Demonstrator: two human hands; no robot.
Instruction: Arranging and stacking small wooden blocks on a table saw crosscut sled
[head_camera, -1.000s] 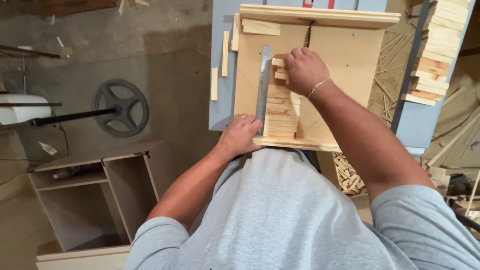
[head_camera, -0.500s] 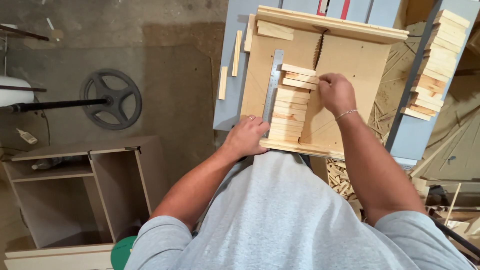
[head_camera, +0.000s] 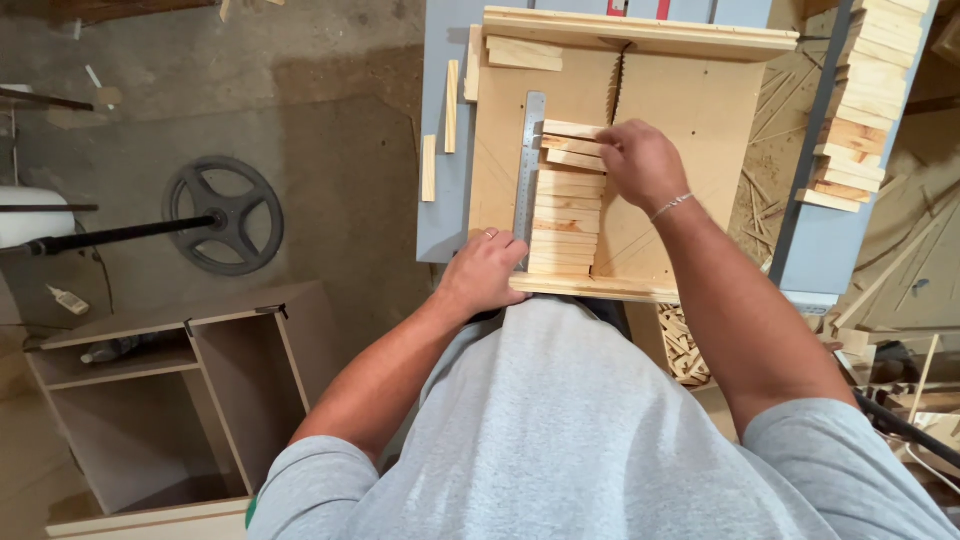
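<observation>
While the left hand is pressing flat on the sled's near edge, seemingly steadying it, the right hand is pinching the far slats, which are lying aligned against the steel ruler.

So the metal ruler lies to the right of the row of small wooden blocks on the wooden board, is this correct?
No. In the head view the metal ruler lies to the left of the row of small wooden blocks on the wooden board.

Bare board right of the wood strips; steel ruler hems their left.
</observation>
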